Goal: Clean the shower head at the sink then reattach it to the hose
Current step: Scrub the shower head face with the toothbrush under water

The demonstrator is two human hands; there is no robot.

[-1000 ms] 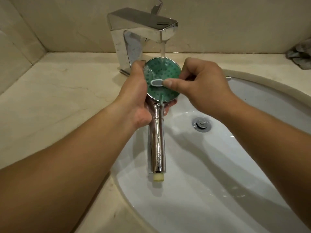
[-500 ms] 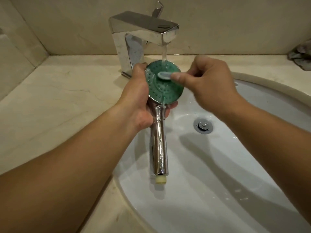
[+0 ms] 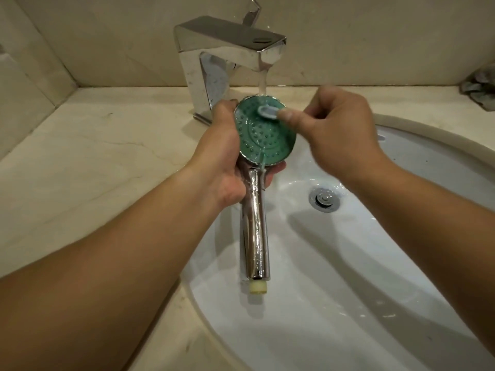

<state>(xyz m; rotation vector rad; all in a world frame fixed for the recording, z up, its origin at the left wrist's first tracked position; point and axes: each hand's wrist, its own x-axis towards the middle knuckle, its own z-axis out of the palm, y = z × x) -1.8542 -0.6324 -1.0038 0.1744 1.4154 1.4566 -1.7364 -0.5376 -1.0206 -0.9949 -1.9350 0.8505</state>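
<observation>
The shower head (image 3: 265,135) has a round green nozzle face and a long chrome handle with a cream threaded end, held face up over the white sink (image 3: 348,290). My left hand (image 3: 222,159) grips it at the neck, thumb on the left rim. My right hand (image 3: 337,129) pinches a small pale brush head (image 3: 267,111) and presses it against the top of the green face. Water runs from the chrome faucet (image 3: 227,49) onto the upper rim of the face. No hose is in view.
A beige marble counter (image 3: 93,162) surrounds the sink, and the drain plug (image 3: 324,199) sits in the basin right of the handle. A crumpled grey cloth (image 3: 479,87) lies at the far right by the wall.
The brush in my right hand has slid from the middle of the green face up to its top edge. My left hand still holds the shower head in the same place.
</observation>
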